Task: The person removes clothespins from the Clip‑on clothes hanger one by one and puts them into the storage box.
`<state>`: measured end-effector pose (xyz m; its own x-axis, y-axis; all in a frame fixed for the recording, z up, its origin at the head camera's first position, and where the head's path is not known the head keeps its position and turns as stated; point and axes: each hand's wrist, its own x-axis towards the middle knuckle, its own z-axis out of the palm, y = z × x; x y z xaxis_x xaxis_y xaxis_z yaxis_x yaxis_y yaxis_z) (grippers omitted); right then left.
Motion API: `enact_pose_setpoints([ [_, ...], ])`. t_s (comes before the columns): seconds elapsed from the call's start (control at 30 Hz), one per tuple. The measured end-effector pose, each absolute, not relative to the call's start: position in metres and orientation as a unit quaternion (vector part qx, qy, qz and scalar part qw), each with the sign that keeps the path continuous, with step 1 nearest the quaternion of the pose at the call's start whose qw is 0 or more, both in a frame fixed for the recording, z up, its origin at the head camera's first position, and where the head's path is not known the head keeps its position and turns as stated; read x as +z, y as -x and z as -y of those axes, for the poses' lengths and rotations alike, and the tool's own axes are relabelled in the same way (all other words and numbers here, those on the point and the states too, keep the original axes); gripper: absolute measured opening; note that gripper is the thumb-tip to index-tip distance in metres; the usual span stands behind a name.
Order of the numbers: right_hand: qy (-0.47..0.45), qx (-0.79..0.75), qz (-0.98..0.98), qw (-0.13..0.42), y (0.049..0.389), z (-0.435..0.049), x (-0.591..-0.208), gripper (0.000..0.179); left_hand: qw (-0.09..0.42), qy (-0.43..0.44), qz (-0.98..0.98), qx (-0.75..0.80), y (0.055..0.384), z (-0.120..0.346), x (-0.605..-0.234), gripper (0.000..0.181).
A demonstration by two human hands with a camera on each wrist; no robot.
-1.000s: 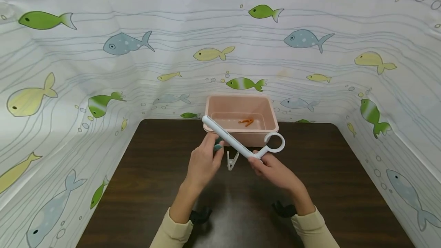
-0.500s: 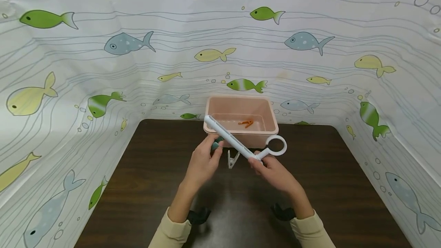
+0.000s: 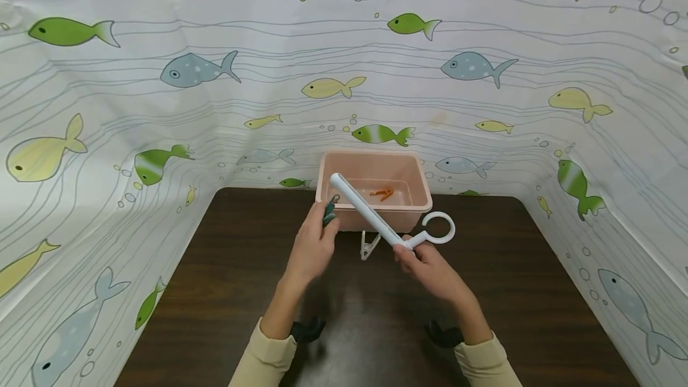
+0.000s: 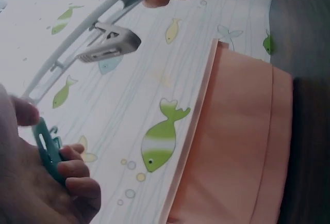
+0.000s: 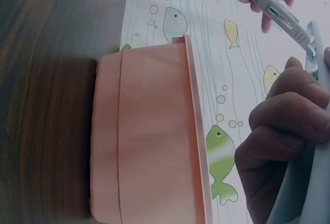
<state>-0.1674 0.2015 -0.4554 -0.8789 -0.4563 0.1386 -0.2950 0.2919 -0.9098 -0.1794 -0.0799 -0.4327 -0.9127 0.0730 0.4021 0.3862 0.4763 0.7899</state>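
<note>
My left hand [image 3: 310,249] pinches a dark green clothespin [image 3: 329,212] between thumb and fingers, just left of the hanger. In the head view a small gap shows between that clothespin and the hanger bar. With my right hand [image 3: 434,270] I grip a pale blue-white plastic clip hanger [image 3: 365,208] near its base, where the ring-shaped hook [image 3: 451,229] joins the bar. The bar slants up to the left, in front of the bin. From it dangles a light grey clothespin [image 4: 116,43], which also shows below the bar in the head view.
A pink plastic bin [image 3: 411,220] stands at the table's back edge behind both hands. Inside lies an orange clothespin [image 3: 383,194]. Fish-patterned sheeting [image 3: 258,28] surrounds the dark wooden table [image 3: 226,291] at the back and sides.
My left hand has drawn slightly left with the green clothespin, which earlier overlapped the hanger bar and now appears apart from it. The hanger and right hand have shifted a little right.
</note>
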Motion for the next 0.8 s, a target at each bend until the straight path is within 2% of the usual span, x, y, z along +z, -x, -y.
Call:
enact_pose_setpoints([
  [0.13, 0.232, -0.545, -0.803, 0.067, 0.166, -0.203, -0.455, 0.022, 0.134, 0.142, 0.848, -0.492, 0.187, 0.080, -0.431, 0.048],
  [0.3, 0.231, -0.543, -0.805, 0.062, 0.166, -0.206, -0.455, 0.022, 0.134, 0.147, 0.866, -0.459, 0.194, 0.077, -0.433, 0.058],
  [0.57, 0.229, -0.544, -0.807, 0.031, 0.165, -0.212, -0.455, 0.021, 0.170, 0.127, 0.880, -0.425, 0.203, 0.072, -0.432, 0.043],
  [0.8, 0.222, -0.541, -0.810, 0.033, 0.164, -0.215, -0.454, 0.020, 0.195, 0.135, 0.890, -0.389, 0.218, 0.067, -0.432, 0.031],
])
